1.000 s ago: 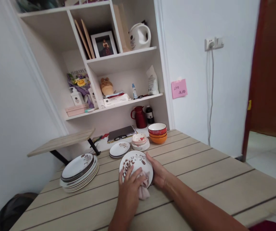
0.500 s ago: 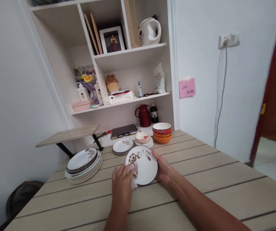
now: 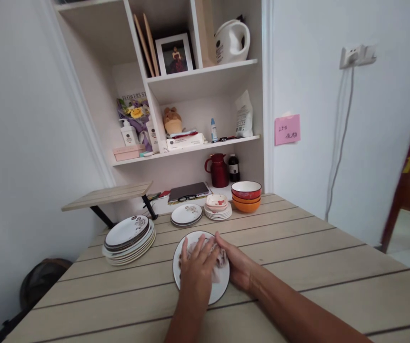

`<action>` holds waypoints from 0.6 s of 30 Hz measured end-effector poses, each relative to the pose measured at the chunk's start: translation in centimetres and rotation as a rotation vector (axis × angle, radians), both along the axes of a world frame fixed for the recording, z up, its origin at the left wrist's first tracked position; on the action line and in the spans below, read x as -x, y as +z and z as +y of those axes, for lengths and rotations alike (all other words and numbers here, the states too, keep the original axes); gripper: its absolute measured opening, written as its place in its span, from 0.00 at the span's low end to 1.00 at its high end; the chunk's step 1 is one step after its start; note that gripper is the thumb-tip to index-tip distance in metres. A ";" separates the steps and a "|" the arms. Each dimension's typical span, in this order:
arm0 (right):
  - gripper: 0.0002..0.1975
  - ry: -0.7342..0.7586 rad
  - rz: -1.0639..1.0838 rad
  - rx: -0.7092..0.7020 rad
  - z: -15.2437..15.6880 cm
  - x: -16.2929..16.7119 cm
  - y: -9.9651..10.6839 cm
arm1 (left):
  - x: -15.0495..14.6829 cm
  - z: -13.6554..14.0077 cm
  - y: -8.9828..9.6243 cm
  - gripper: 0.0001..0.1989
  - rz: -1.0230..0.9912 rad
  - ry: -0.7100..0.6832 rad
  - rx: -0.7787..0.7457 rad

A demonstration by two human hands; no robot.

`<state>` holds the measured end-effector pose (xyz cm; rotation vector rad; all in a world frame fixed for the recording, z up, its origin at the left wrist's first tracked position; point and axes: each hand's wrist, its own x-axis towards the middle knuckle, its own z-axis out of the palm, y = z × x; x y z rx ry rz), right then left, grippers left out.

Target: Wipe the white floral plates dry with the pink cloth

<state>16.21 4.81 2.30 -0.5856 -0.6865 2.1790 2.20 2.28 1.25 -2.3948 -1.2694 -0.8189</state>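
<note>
A white plate with a dark rim and brown flower print is tilted up slightly above the table in front of me. My right hand grips its right edge, thumb along the rim and fingers hidden behind. Across the plate's face lies my left hand, fingers somewhat spread, pressing a crumpled pale pink cloth against it. Most of the print is covered. Just beyond sits a low stack of similar plates. At left rises a taller plate stack.
Small dishes on saucers and stacked red and orange bowls stand at the back of the slatted table. A small raised shelf is at left. Behind are a laptop, a red jug and shelving.
My left hand and the cloth have moved from the plate's left edge across its middle and upper right. The plate sits lower and slightly left in view. My right hand keeps its grip.
</note>
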 end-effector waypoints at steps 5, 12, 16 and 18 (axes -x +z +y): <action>0.30 -0.001 -0.055 -0.044 -1.1 1.4 -0.1 | 0.6 -0.2 0.6 0.27 -0.080 0.246 -0.055; 0.27 -0.097 -0.043 -0.037 -1.0 1.9 -0.9 | 1.9 0.0 1.0 0.23 -0.066 0.534 -0.073; 0.28 -0.195 -0.044 0.033 0.2 1.3 -1.2 | 2.4 0.4 0.4 0.23 -0.107 0.595 -0.052; 0.28 -0.243 -0.045 0.064 0.7 0.9 -1.2 | 2.4 0.7 0.0 0.23 -0.146 0.571 -0.025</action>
